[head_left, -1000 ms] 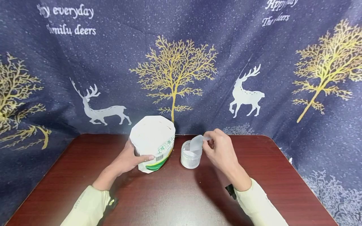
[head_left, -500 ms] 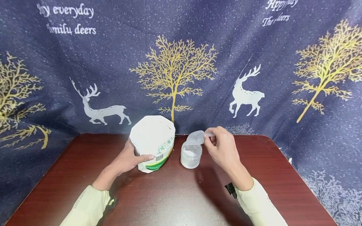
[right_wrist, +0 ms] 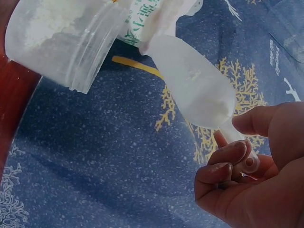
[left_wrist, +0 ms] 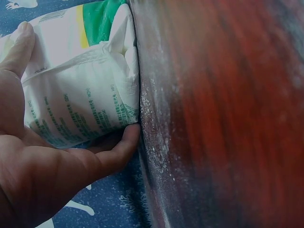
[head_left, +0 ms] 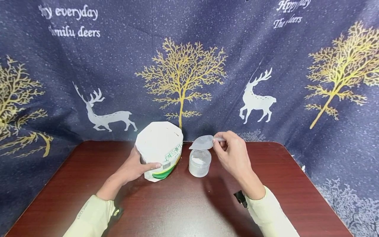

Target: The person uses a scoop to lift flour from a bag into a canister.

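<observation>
My left hand [head_left: 137,164] grips a white flour bag [head_left: 170,161] with green and yellow print, thumb across its front and fingers around its side. In the left wrist view the bag [left_wrist: 76,95] stands on the table, with the fingertips low at its base. Just right of it, an open clear plastic jar [head_left: 200,166] holds white powder. My right hand [head_left: 234,149] pinches the handle of a translucent plastic scoop [head_left: 202,142], whose bowl hangs nearly level over the jar's back rim. The right wrist view shows a little white powder in the scoop's bowl [right_wrist: 194,85].
A dark red wooden table [head_left: 177,210] carries the bag and jar. Right behind its back edge hangs a blue cloth [head_left: 189,82] printed with trees and deer. White specks lie on the table edge [left_wrist: 159,128] in the left wrist view.
The scoop has come up out of the jar, tipping from steep to nearly level, and now extends left over the jar's back rim. The left hand and bag have stayed put.
</observation>
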A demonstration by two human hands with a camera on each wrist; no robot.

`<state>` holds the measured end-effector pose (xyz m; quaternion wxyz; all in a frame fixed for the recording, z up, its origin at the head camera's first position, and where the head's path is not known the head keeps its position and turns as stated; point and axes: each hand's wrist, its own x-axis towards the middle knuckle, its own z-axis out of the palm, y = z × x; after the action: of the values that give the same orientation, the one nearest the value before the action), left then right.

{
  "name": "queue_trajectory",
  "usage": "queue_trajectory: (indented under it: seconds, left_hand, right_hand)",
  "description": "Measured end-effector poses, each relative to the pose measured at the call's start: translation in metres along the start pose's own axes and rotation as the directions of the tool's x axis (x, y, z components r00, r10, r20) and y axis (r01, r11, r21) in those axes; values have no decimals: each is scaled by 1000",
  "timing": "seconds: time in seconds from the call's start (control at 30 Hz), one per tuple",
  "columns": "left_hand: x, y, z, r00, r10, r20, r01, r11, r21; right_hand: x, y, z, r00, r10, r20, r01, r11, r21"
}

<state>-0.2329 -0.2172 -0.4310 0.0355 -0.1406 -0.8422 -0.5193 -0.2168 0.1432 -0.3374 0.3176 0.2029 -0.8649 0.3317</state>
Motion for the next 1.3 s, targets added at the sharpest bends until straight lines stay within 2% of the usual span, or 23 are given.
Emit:
queue_trajectory:
  seconds: [0.4,1.3]
  left_hand:
    - [-2,0,0,1000,-17,-5,17,1000,15]
    - [0,0,0,1000,2,-3,-2,1000,-4]
  right_hand:
    - [6,-11,3,1000,0,-13,1,999,32]
    - [13,-34,18,999,-31,-20,33,995,96]
